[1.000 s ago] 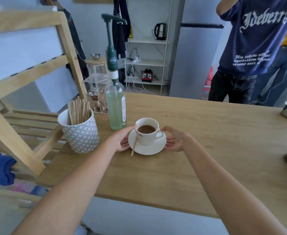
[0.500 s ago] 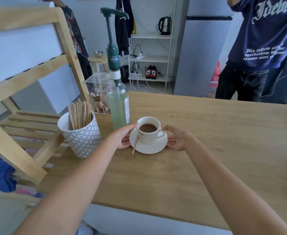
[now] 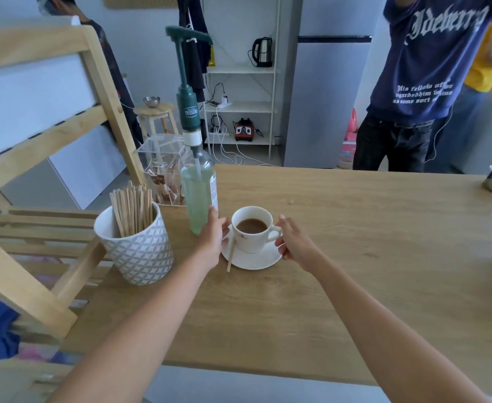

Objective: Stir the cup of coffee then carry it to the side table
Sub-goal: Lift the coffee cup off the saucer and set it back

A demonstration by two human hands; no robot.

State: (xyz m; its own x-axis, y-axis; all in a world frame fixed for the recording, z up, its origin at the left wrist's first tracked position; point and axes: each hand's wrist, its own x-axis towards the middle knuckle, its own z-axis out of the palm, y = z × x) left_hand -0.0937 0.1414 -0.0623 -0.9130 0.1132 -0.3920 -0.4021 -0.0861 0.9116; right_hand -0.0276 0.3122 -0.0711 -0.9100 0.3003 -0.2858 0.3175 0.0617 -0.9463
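Flanking a white saucer [image 3: 263, 261] at the frame's centre, the left hand [image 3: 213, 234] and right hand [image 3: 292, 242] are both touching its rim, fingers loosely curled around it. The coffee cup [image 3: 252, 229] is sitting on it, a wooden stirrer [image 3: 231, 254] leaning alongside, on the wooden table [image 3: 355, 257].

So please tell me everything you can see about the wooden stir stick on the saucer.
The wooden stir stick is thin, flat and pale, like the ones in the patterned holder. It lies loose and slanted on the left side of the white saucer, beside the coffee cup. Its near end overhangs the rim above the table. The left hand is close; contact is unclear.
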